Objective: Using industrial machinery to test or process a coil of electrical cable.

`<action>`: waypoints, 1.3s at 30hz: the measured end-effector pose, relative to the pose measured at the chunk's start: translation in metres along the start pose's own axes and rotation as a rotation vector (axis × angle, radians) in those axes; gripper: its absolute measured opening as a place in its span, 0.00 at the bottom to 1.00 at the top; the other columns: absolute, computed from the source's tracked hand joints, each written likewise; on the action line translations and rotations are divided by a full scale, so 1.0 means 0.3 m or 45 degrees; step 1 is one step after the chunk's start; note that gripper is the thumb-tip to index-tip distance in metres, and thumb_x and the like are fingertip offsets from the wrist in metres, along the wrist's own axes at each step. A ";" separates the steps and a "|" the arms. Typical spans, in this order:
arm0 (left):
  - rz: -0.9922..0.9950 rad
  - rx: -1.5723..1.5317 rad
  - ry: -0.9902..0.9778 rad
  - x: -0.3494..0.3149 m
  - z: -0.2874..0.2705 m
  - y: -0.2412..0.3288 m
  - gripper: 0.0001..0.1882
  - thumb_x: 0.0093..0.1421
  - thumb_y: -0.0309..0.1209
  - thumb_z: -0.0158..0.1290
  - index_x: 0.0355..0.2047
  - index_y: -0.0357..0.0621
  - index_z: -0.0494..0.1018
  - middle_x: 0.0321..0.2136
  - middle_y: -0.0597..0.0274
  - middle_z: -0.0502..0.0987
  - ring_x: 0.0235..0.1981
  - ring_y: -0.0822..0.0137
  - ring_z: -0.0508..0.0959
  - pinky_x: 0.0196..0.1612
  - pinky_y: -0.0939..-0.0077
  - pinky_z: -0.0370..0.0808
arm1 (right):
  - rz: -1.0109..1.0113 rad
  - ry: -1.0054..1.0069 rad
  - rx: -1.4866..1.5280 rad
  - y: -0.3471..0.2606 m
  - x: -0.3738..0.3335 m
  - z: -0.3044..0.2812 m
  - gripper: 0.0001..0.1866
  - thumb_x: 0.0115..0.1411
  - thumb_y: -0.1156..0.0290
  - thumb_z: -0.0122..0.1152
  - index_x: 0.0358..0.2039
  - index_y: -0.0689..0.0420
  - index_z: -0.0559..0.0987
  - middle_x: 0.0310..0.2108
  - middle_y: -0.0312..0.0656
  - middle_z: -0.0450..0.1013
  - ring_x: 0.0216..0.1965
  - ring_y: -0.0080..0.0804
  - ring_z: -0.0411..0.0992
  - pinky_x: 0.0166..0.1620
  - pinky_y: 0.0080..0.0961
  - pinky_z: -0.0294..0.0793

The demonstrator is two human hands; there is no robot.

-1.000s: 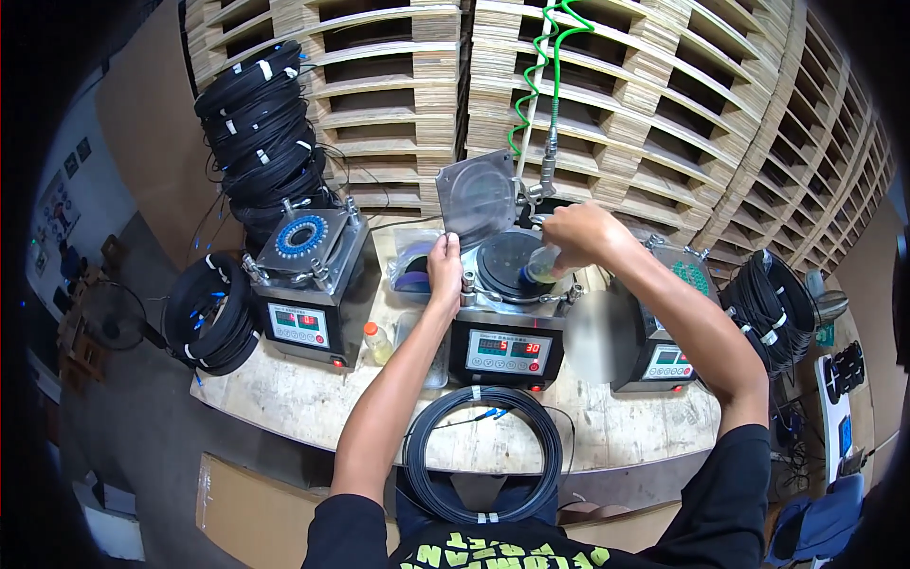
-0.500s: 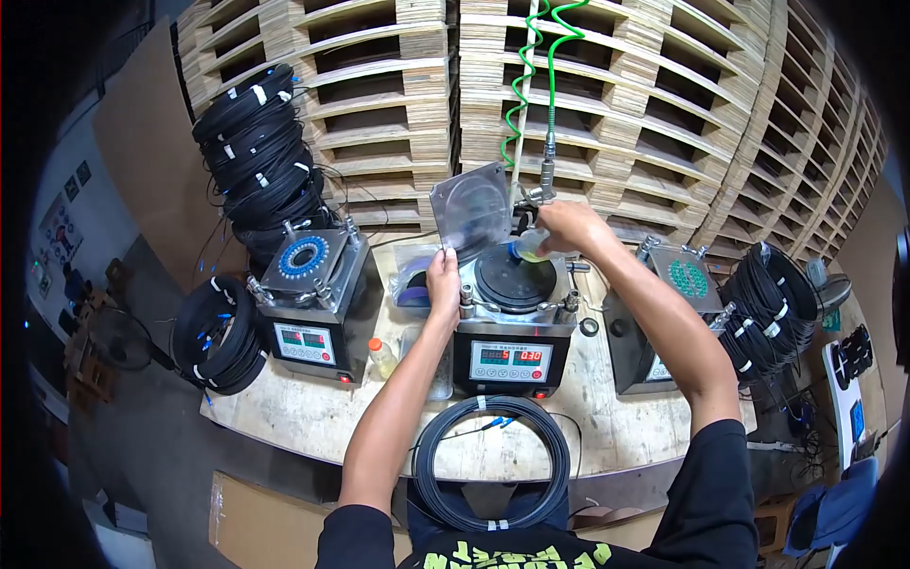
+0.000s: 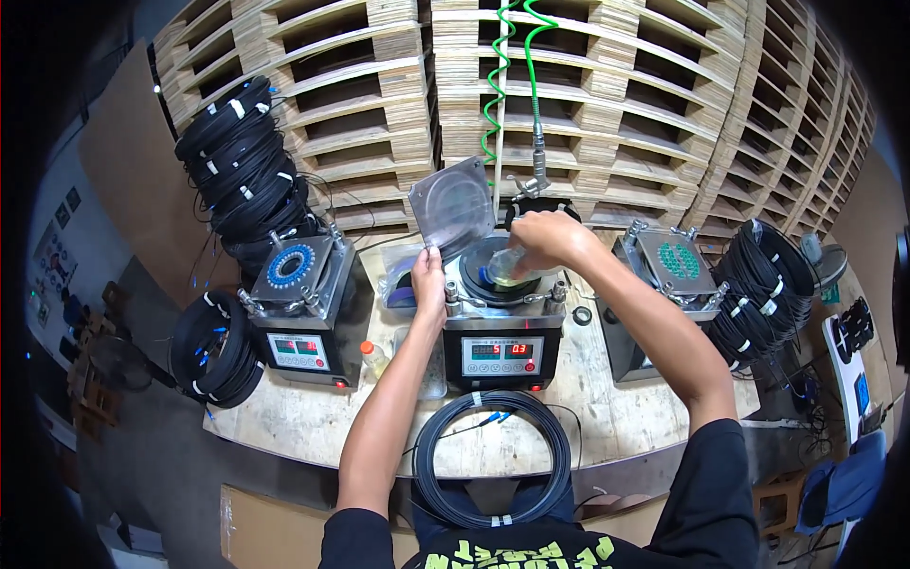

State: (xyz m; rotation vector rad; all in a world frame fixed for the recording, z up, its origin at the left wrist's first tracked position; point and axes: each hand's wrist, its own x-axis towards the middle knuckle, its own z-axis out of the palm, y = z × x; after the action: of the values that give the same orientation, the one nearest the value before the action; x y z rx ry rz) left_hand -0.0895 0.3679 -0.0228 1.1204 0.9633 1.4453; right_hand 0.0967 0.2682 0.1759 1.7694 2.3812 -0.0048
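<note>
My left hand (image 3: 429, 281) grips the lower edge of a square metal plate (image 3: 453, 201), which stands tilted up behind the middle machine (image 3: 457, 334). In my right hand (image 3: 550, 237) is a clear squeeze bottle (image 3: 506, 269) with a blue cap and some pale yellow-green liquid. It is tipped over, cap to the left, close above the black round disc (image 3: 517, 293) on top of this polishing machine. My fingers hide part of the bottle. Whether the cap touches the disc I cannot tell. A coil of black cable (image 3: 428, 450) lies at the table's front edge, before the machine.
Similar machines stand at left (image 3: 301, 318) and right (image 3: 621, 327), carrying plates with blue and green connectors. An orange-capped bottle (image 3: 373, 357) stands left of the middle machine. Black cable coils (image 3: 248, 180) are stacked at the back left. An air gun (image 3: 538, 171) hangs on a green hose.
My right hand has brought the bottle left and lower over the disc. My left hand still holds the plate up. The whole view has shifted slightly.
</note>
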 end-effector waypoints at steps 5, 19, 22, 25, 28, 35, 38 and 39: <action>0.058 -0.021 -0.017 -0.014 -0.010 0.010 0.18 0.73 0.39 0.45 0.45 0.34 0.73 0.35 0.65 0.76 0.36 0.75 0.70 0.42 0.77 0.68 | 0.113 0.121 0.275 0.059 0.013 0.105 0.34 0.50 0.45 0.72 0.52 0.55 0.80 0.45 0.52 0.79 0.50 0.48 0.76 0.52 0.39 0.76; 0.019 -0.157 -0.088 0.017 -0.020 -0.028 0.20 0.72 0.40 0.46 0.52 0.34 0.70 0.37 0.66 0.76 0.35 0.75 0.72 0.40 0.78 0.71 | 0.293 0.724 1.371 0.327 -0.323 0.787 0.42 0.48 0.60 0.78 0.60 0.62 0.68 0.51 0.50 0.74 0.53 0.39 0.73 0.56 0.32 0.71; -0.005 -0.145 -0.100 0.010 0.002 -0.015 0.19 0.72 0.40 0.47 0.51 0.35 0.71 0.34 0.69 0.74 0.30 0.78 0.69 0.34 0.79 0.69 | 0.418 0.698 1.346 0.312 -0.366 1.000 0.32 0.47 0.68 0.77 0.52 0.61 0.73 0.41 0.42 0.75 0.43 0.29 0.71 0.50 0.29 0.71; -0.005 -0.153 -0.089 0.018 -0.010 -0.019 0.19 0.71 0.40 0.48 0.51 0.36 0.71 0.32 0.71 0.72 0.27 0.79 0.67 0.31 0.80 0.67 | 0.568 0.715 1.291 0.246 -0.389 1.083 0.35 0.44 0.68 0.77 0.51 0.62 0.72 0.40 0.46 0.74 0.43 0.35 0.72 0.50 0.29 0.71; 0.002 -0.179 -0.106 0.003 -0.011 -0.009 0.18 0.71 0.40 0.48 0.50 0.37 0.71 0.31 0.71 0.72 0.26 0.79 0.66 0.31 0.79 0.67 | 0.598 0.774 1.331 0.199 -0.406 1.120 0.38 0.44 0.68 0.77 0.55 0.61 0.70 0.44 0.48 0.74 0.47 0.36 0.73 0.53 0.29 0.71; -0.044 -0.172 -0.081 0.000 -0.023 -0.005 0.16 0.72 0.39 0.47 0.48 0.38 0.72 0.36 0.67 0.77 0.34 0.76 0.74 0.38 0.78 0.72 | 0.544 0.982 1.514 0.208 -0.391 1.002 0.35 0.54 0.62 0.72 0.61 0.56 0.69 0.52 0.49 0.74 0.51 0.39 0.73 0.54 0.33 0.71; 0.043 -0.075 -0.035 0.022 -0.034 -0.035 0.16 0.72 0.38 0.47 0.48 0.37 0.73 0.37 0.66 0.78 0.36 0.75 0.74 0.42 0.75 0.72 | 0.452 1.264 1.455 0.237 -0.321 0.841 0.20 0.63 0.65 0.62 0.55 0.56 0.76 0.42 0.42 0.75 0.40 0.26 0.72 0.44 0.23 0.73; 0.033 -0.140 -0.048 0.007 -0.014 -0.022 0.16 0.72 0.38 0.47 0.49 0.36 0.73 0.38 0.66 0.78 0.37 0.75 0.74 0.43 0.75 0.71 | 0.429 1.264 1.393 0.249 -0.298 0.764 0.18 0.64 0.67 0.61 0.53 0.57 0.77 0.37 0.39 0.74 0.36 0.23 0.71 0.41 0.21 0.72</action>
State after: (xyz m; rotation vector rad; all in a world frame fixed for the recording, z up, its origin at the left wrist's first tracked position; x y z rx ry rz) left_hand -0.0922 0.3711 -0.0299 1.0787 0.8355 1.4750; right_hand 0.2241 0.1807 -0.0296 3.2661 2.8881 -0.6392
